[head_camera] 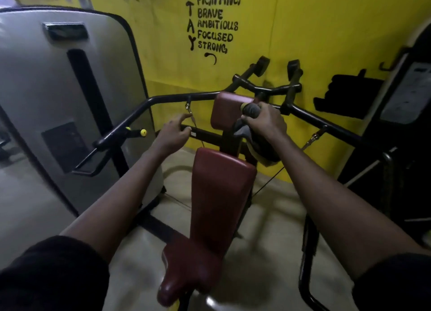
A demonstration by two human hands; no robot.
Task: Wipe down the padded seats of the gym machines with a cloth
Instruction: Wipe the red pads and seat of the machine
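Note:
A gym machine stands before me with dark red padding: a small head pad [229,110] at the top, a long back pad [220,194] below it and a narrow seat [179,278] nearest me. My right hand [264,122] is shut on a grey and yellow cloth [250,136], bunched against the right side of the head pad, with its loose end hanging down. My left hand [173,132] hovers to the left of the pad with fingers apart, close to the black crossbar [205,134], holding nothing.
A black handlebar frame [310,118] spans the machine, with a yellow-tipped lever [140,132] on the left. A grey weight-stack cover [60,94] stands at left, another machine [410,105] at right. A yellow wall [303,31] with black lettering is close behind.

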